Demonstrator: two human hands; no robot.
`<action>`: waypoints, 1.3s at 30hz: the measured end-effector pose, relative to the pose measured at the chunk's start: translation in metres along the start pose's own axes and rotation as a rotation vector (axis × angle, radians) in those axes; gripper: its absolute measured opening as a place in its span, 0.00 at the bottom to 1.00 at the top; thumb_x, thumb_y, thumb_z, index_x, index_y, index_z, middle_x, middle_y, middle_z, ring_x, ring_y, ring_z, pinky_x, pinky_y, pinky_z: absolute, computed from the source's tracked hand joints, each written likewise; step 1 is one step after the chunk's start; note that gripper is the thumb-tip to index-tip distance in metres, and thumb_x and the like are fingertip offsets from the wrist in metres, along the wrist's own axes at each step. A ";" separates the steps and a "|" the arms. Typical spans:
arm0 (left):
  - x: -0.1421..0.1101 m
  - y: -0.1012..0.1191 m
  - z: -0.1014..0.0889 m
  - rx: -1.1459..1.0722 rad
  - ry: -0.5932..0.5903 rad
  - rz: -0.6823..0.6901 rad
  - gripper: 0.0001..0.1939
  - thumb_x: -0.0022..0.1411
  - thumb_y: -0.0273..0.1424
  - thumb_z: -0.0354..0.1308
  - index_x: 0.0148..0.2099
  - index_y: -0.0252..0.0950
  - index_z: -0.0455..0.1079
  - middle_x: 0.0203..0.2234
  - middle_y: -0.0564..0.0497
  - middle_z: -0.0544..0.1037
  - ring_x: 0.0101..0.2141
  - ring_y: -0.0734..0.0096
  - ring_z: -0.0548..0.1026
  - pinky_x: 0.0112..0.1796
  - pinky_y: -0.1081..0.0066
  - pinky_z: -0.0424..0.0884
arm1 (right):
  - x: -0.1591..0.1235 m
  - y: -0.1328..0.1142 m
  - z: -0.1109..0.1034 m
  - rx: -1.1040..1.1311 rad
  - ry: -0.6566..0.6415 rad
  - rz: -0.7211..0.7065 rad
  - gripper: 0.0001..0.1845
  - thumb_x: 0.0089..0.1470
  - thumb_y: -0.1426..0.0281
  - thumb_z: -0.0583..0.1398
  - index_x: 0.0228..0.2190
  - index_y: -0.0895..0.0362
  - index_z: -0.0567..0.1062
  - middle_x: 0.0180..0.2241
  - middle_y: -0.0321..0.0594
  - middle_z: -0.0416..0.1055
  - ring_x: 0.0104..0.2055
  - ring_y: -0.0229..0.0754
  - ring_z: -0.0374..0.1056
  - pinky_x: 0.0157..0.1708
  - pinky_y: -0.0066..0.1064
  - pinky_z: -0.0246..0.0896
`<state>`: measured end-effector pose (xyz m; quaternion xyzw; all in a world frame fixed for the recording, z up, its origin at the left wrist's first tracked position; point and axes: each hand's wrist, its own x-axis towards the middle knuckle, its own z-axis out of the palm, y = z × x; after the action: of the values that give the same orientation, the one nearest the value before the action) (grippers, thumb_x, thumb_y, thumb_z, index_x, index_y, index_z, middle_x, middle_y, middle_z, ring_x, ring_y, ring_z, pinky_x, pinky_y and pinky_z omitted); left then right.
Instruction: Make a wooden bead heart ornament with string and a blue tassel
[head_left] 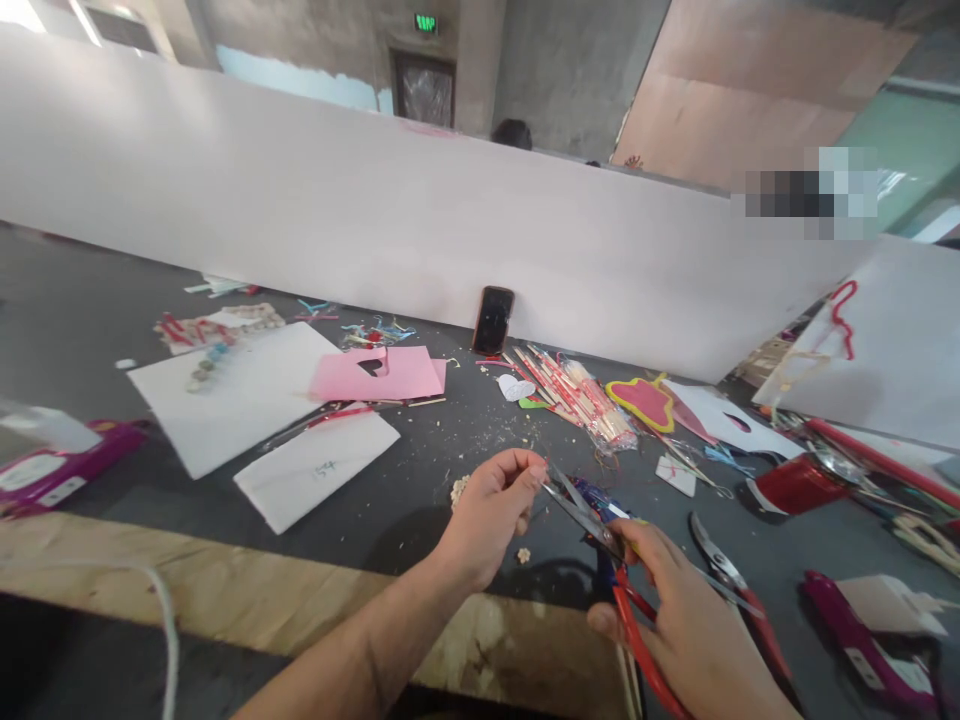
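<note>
My right hand (675, 610) grips a pair of red-handled scissors (589, 515), their blades parted and pointing up and left. The blade tips reach the fingertips of my left hand (495, 510), which are pinched together. Whatever sits in that pinch is too small to make out. Just behind my left hand lies a small pile of pale bits (459, 490), partly covered by it. A little pale flower-like piece (523, 555) lies on the dark table between the hands. Red-handled pruning shears (739, 580) rest right of my right hand.
Wrapped sticks (577, 395), a phone (493, 320) and a yellow-edged pink shape (641, 402) lie ahead. Pink paper (382, 375) and a white board (319, 468) are left. A red can (802, 485) and purple device (862, 640) stand right. A white partition (360, 210) closes off the back.
</note>
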<state>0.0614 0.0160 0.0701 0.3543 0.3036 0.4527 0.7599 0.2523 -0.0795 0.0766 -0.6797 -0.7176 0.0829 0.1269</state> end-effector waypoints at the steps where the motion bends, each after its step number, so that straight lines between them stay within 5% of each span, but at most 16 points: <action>1: 0.000 -0.001 -0.001 0.027 0.009 -0.005 0.19 0.49 0.44 0.64 0.33 0.35 0.66 0.16 0.62 0.56 0.16 0.85 0.50 0.17 0.80 0.45 | 0.002 -0.002 -0.001 0.008 0.001 0.003 0.30 0.47 0.58 0.60 0.50 0.53 0.61 0.48 0.46 0.68 0.46 0.48 0.68 0.42 0.37 0.65; 20: -0.001 -0.001 0.002 0.170 -0.031 0.047 0.16 0.49 0.42 0.65 0.30 0.33 0.71 0.19 0.56 0.68 0.20 0.81 0.58 0.21 0.78 0.50 | 0.014 -0.004 -0.009 0.076 -0.049 -0.004 0.29 0.47 0.55 0.61 0.51 0.50 0.67 0.46 0.44 0.72 0.44 0.50 0.71 0.40 0.37 0.68; 32: 0.001 -0.009 0.007 0.292 -0.091 -0.004 0.17 0.53 0.45 0.60 0.31 0.33 0.71 0.20 0.57 0.66 0.19 0.82 0.55 0.19 0.79 0.48 | -0.004 -0.003 -0.019 0.102 -0.101 0.074 0.29 0.51 0.56 0.60 0.53 0.51 0.67 0.48 0.46 0.71 0.44 0.49 0.70 0.43 0.37 0.65; 39: -0.003 -0.012 0.015 0.322 -0.179 -0.018 0.16 0.57 0.43 0.58 0.29 0.33 0.68 0.17 0.59 0.60 0.18 0.83 0.52 0.19 0.79 0.49 | -0.016 -0.012 -0.027 0.070 -0.076 0.111 0.29 0.49 0.58 0.61 0.52 0.53 0.68 0.38 0.43 0.75 0.34 0.45 0.71 0.33 0.34 0.66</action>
<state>0.0776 0.0056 0.0697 0.5074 0.3066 0.3580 0.7214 0.2499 -0.0974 0.1048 -0.7099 -0.6799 0.1407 0.1183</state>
